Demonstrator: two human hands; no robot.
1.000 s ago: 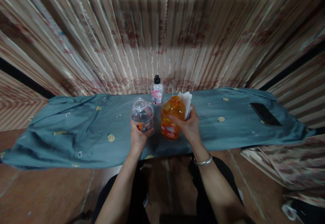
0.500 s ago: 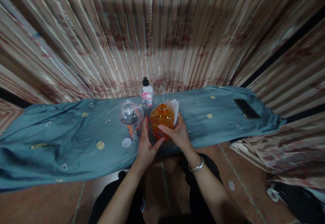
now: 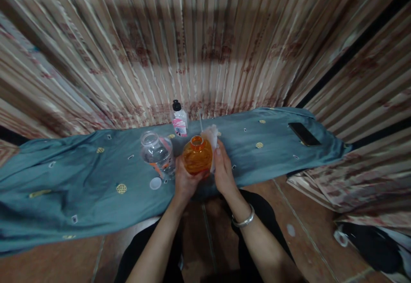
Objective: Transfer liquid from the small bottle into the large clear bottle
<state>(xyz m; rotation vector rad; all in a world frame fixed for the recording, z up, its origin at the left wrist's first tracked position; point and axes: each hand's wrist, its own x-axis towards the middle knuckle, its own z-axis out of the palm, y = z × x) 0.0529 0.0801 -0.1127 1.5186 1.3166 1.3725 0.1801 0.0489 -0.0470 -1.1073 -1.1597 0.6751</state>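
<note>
Two hands are at the orange bottle (image 3: 196, 156), which stands upright, or nearly so, over the front part of the table (image 3: 128, 206), with its open neck directed upward. Whether its bottom touches the cloth, I cannot tell, because the hands hide it. The left hand (image 3: 186, 181) has its grip clamped on the lower part of this bottle, with fingers around the left side and thumb across the front. The right hand (image 3: 225, 171) has its grip closed on the white tissue (image 3: 210, 136), at the right side of the bottle; whether its fingers touch the bottle also, I cannot tell. A silver bracelet (image 3: 244, 219) is around the right wrist.

Just to the left of the left hand is the clear jar (image 3: 157, 154), upright and with an open mouth. Near its base lies the white lid (image 3: 156, 183), flat on the cloth. Behind, close to the curtain (image 3: 205, 52), stands the pump bottle (image 3: 180, 122) with black top and pink label. The black phone (image 3: 304, 134) lies flat near the right end of the table, well apart from the bottles.
</note>
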